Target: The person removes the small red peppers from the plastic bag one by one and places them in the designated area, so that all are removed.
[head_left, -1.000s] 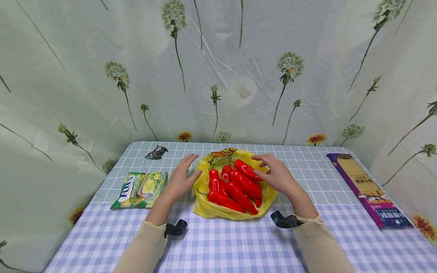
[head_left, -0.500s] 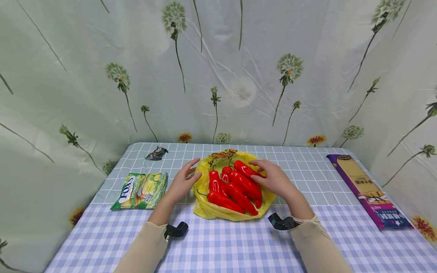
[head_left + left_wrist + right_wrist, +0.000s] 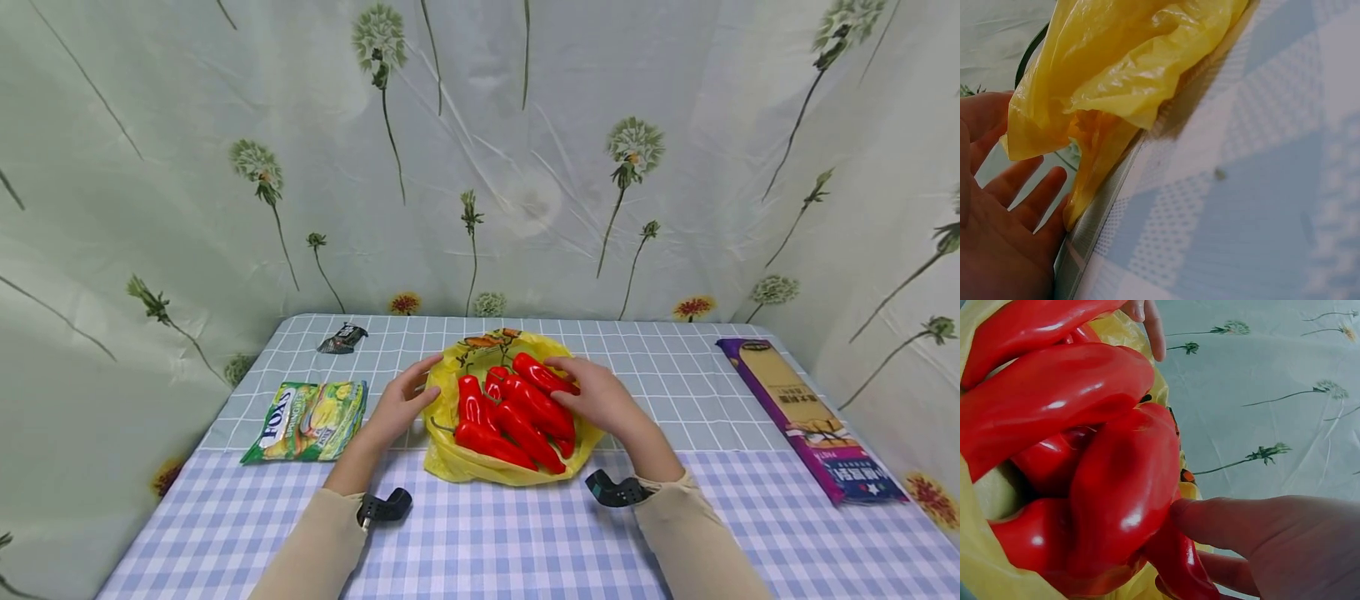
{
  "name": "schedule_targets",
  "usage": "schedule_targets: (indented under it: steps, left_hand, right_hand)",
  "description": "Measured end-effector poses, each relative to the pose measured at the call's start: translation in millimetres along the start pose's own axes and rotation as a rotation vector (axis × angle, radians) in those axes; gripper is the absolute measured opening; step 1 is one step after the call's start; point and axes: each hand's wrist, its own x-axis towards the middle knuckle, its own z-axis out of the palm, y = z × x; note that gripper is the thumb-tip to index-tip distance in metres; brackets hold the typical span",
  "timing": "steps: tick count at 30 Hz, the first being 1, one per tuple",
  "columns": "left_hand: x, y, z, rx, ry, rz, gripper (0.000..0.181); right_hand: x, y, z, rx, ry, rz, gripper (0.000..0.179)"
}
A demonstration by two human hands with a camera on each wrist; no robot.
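A yellow plastic bag (image 3: 461,460) lies open with several glossy long red peppers (image 3: 531,404) in it, some with thin stems. At its left side, my left hand (image 3: 397,407) has its fingers spread, right by the bag's edge, and the left wrist view shows a bare palm (image 3: 1004,244) beside the crinkled plastic. My right hand (image 3: 598,396) reaches over the bag's right rim. Its thumb (image 3: 1216,520) and fingers curl round the back right pepper (image 3: 1172,553); that pepper still lies among the others. The fingertips are partly hidden behind it.
A green FOX'S packet (image 3: 311,421) is left of the bag, with a small black wrapper (image 3: 343,337) behind it. A long purple pasta packet (image 3: 813,421) lies along the right edge of the checkered table (image 3: 510,546). A floral curtain (image 3: 525,167) hangs behind.
My right hand has moved left and slightly down, its thumb and fingers closing on the back right pepper. My left hand has lowered a little beside the bag.
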Motion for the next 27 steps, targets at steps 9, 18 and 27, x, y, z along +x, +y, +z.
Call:
schedule_targets:
  steps: [9, 18, 27]
  left_hand:
    - [-0.2, -2.5, 0.6, -0.018, -0.015, -0.017, 0.053]
    - [-0.9, -4.6, 0.4, -0.034, -0.028, -0.004, 0.053]
    - [0.1, -3.6, 0.4, -0.022, -0.017, -0.038, 0.052]
  right_hand:
    - [1.8, 0, 4, -0.046, 0.005, 0.013, 0.049]
    - [0.1, -4, 3, -0.053, 0.063, 0.034, 0.043]
    - [-2.1, -4, -7, -0.037, 0.128, 0.011, 0.041]
